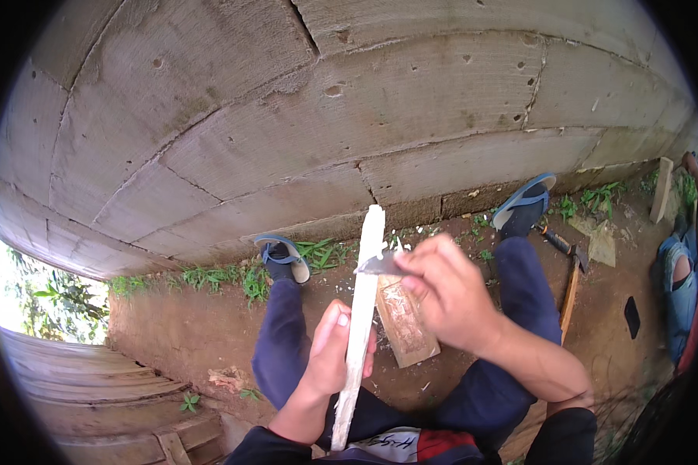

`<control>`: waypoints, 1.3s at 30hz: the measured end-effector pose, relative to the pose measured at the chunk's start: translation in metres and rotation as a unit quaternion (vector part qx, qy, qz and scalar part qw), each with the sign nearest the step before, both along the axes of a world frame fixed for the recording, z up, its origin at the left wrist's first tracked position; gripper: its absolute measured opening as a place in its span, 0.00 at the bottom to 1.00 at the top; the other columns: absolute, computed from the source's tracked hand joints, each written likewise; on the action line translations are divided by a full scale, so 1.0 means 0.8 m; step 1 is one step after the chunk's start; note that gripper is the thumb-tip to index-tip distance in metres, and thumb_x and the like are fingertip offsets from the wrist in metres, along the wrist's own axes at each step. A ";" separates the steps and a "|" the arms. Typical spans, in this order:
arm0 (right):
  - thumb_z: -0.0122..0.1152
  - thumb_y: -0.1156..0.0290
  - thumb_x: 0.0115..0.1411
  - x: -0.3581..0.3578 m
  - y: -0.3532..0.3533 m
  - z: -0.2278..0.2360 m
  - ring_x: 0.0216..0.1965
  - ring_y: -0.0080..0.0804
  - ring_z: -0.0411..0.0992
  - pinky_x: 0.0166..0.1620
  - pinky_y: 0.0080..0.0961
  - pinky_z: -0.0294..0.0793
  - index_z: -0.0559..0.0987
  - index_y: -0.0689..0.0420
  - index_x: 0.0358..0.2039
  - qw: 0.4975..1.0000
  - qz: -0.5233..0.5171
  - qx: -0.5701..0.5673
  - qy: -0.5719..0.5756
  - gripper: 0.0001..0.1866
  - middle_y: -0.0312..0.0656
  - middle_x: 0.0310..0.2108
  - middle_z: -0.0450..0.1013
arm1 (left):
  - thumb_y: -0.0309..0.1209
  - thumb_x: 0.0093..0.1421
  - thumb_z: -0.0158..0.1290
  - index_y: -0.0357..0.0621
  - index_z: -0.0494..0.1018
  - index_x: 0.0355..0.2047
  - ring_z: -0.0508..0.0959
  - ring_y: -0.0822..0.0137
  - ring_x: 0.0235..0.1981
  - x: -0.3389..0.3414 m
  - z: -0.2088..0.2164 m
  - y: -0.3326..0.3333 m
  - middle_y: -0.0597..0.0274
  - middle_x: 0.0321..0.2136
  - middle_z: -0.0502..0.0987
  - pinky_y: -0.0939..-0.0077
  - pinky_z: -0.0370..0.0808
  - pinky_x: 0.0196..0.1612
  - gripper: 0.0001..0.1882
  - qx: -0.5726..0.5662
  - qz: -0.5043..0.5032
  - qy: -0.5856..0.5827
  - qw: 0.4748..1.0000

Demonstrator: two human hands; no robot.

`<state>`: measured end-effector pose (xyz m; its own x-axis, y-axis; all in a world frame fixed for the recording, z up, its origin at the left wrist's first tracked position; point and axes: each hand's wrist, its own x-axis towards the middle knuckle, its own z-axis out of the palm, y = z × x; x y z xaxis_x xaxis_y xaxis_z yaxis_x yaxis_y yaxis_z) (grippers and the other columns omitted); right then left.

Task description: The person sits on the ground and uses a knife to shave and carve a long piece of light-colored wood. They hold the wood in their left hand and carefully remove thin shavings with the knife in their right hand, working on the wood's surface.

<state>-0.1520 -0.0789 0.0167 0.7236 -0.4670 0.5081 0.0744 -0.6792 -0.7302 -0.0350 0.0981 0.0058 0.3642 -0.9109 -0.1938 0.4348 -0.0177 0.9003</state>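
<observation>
My left hand (329, 349) is wrapped round the lower half of a long pale wooden stick (362, 314). The stick stands tilted in front of me, with a whittled narrower tip at its far end. In my right hand (450, 291) is a knife, pinched between thumb and fingers. Its dark, broad blade (380, 265) lies against the stick's upper part. Fingers hide the knife's handle. Below the right hand, between my legs, a thick wooden block (408, 329) rests on the ground. Pale shavings are scattered near the stick's tip.
A grey block wall (287, 155) rises beyond my sandalled feet. On the dirt at right lie a tool with an orange-and-black handle (552, 237), a wooden strip (570, 298) and a dark flat piece (632, 316). Another person's jeans-clad leg (675, 287) shows at the right edge.
</observation>
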 end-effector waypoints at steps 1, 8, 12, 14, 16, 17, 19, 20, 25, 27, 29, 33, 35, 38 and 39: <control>0.62 0.74 0.56 -0.001 0.015 0.002 0.27 0.38 0.75 0.29 0.30 0.75 0.77 0.58 0.44 1.000 0.018 0.006 0.003 0.15 0.45 0.34 0.68 | 0.47 0.70 0.35 0.47 0.56 0.37 0.70 0.68 0.13 0.000 0.003 -0.001 0.54 0.23 0.70 0.78 0.69 0.15 0.16 0.003 0.003 -0.002 1.000; 0.62 0.75 0.55 0.008 0.015 -0.004 0.27 0.38 0.74 0.29 0.29 0.75 0.77 0.58 0.44 1.000 -0.017 -0.007 -0.010 0.15 0.45 0.34 0.68 | 0.47 0.70 0.35 0.46 0.56 0.38 0.70 0.68 0.12 0.001 0.004 -0.002 0.54 0.23 0.71 0.79 0.69 0.15 0.16 0.006 0.012 -0.013 1.000; 0.62 0.75 0.56 0.017 -0.005 -0.006 0.28 0.37 0.73 0.30 0.28 0.74 0.76 0.57 0.46 0.998 -0.021 -0.008 -0.054 0.16 0.45 0.35 0.67 | 0.47 0.70 0.36 0.46 0.56 0.37 0.70 0.68 0.12 0.002 0.002 -0.001 0.53 0.23 0.71 0.78 0.68 0.14 0.16 -0.011 0.005 -0.003 1.000; 0.62 0.75 0.56 0.010 -0.005 0.002 0.30 0.38 0.73 0.31 0.30 0.74 0.76 0.58 0.45 0.999 -0.043 0.017 -0.027 0.15 0.45 0.34 0.68 | 0.46 0.70 0.36 0.47 0.56 0.37 0.70 0.68 0.12 0.000 0.000 0.003 0.53 0.23 0.71 0.78 0.69 0.15 0.15 -0.020 -0.005 0.001 1.000; 0.60 0.76 0.57 0.006 0.026 0.012 0.30 0.39 0.72 0.31 0.31 0.73 0.75 0.60 0.45 1.000 0.013 0.026 -0.012 0.14 0.46 0.33 0.68 | 0.46 0.70 0.35 0.47 0.56 0.37 0.70 0.68 0.12 -0.001 0.004 0.006 0.53 0.23 0.71 0.78 0.69 0.15 0.15 -0.025 0.003 0.002 1.000; 0.60 0.76 0.57 0.007 0.028 0.013 0.29 0.40 0.72 0.31 0.32 0.74 0.75 0.60 0.45 0.999 0.043 -0.007 -0.009 0.14 0.46 0.33 0.68 | 0.45 0.70 0.35 0.47 0.56 0.37 0.70 0.68 0.12 0.002 0.010 0.002 0.53 0.23 0.71 0.78 0.69 0.15 0.14 -0.004 0.006 -0.003 1.000; 0.61 0.74 0.57 0.015 0.004 0.005 0.29 0.38 0.72 0.30 0.31 0.74 0.76 0.58 0.45 1.000 -0.015 0.005 -0.020 0.15 0.44 0.33 0.67 | 0.45 0.70 0.35 0.47 0.56 0.37 0.70 0.68 0.12 0.004 0.004 0.000 0.53 0.23 0.71 0.78 0.69 0.15 0.14 -0.016 0.003 -0.002 1.000; 0.61 0.73 0.57 0.015 -0.005 0.000 0.29 0.37 0.72 0.30 0.31 0.74 0.76 0.57 0.45 0.999 -0.045 0.012 -0.024 0.15 0.44 0.33 0.67 | 0.45 0.70 0.35 0.47 0.56 0.37 0.71 0.68 0.12 0.003 0.000 0.000 0.53 0.23 0.71 0.78 0.69 0.15 0.14 -0.021 0.001 0.000 1.000; 0.61 0.72 0.57 0.000 0.037 0.018 0.26 0.37 0.73 0.28 0.31 0.75 0.77 0.55 0.43 0.997 0.059 0.017 0.053 0.12 0.42 0.33 0.68 | 0.46 0.70 0.35 0.47 0.56 0.37 0.70 0.68 0.13 0.005 0.004 0.003 0.53 0.24 0.71 0.78 0.69 0.15 0.15 0.014 -0.003 0.001 1.000; 0.62 0.71 0.56 0.004 0.009 0.005 0.27 0.37 0.74 0.28 0.32 0.76 0.78 0.51 0.44 0.999 -0.026 0.020 0.034 0.14 0.41 0.34 0.68 | 0.47 0.69 0.35 0.47 0.57 0.38 0.71 0.68 0.13 0.003 0.000 -0.004 0.53 0.24 0.71 0.78 0.69 0.16 0.16 -0.005 0.000 -0.003 1.000; 0.62 0.72 0.55 0.001 0.011 -0.002 0.26 0.36 0.74 0.27 0.32 0.76 0.78 0.50 0.45 0.997 -0.056 0.048 0.031 0.15 0.40 0.34 0.68 | 0.47 0.69 0.35 0.46 0.57 0.38 0.70 0.68 0.13 0.001 0.002 0.001 0.54 0.24 0.71 0.78 0.69 0.16 0.16 0.008 -0.001 -0.006 1.000; 0.61 0.74 0.55 -0.011 0.031 0.010 0.25 0.35 0.74 0.25 0.28 0.76 0.78 0.52 0.43 0.996 0.057 0.005 0.067 0.13 0.40 0.33 0.68 | 0.49 0.69 0.36 0.46 0.58 0.38 0.70 0.69 0.13 0.002 0.004 -0.009 0.54 0.24 0.71 0.78 0.69 0.16 0.18 0.019 0.006 0.002 1.000; 0.63 0.72 0.54 -0.006 0.014 -0.003 0.26 0.35 0.74 0.26 0.29 0.76 0.78 0.51 0.44 0.998 -0.009 0.036 0.057 0.15 0.40 0.33 0.68 | 0.50 0.68 0.38 0.45 0.58 0.39 0.70 0.70 0.14 0.003 -0.003 -0.005 0.54 0.24 0.71 0.78 0.70 0.16 0.19 0.005 0.008 -0.008 1.000; 0.63 0.70 0.54 -0.015 0.024 0.006 0.26 0.35 0.74 0.25 0.31 0.76 0.78 0.50 0.44 0.996 0.013 0.029 0.077 0.15 0.39 0.34 0.68 | 0.48 0.68 0.38 0.46 0.57 0.38 0.70 0.69 0.14 0.002 0.000 -0.006 0.54 0.24 0.70 0.78 0.69 0.16 0.18 0.004 -0.004 -0.009 1.000; 0.63 0.70 0.55 -0.016 0.030 0.006 0.26 0.35 0.74 0.24 0.31 0.75 0.78 0.51 0.44 0.996 0.040 0.020 0.077 0.15 0.39 0.34 0.68 | 0.47 0.69 0.38 0.46 0.57 0.37 0.70 0.69 0.14 0.004 0.003 -0.006 0.54 0.24 0.70 0.78 0.69 0.16 0.17 0.018 -0.009 -0.023 1.000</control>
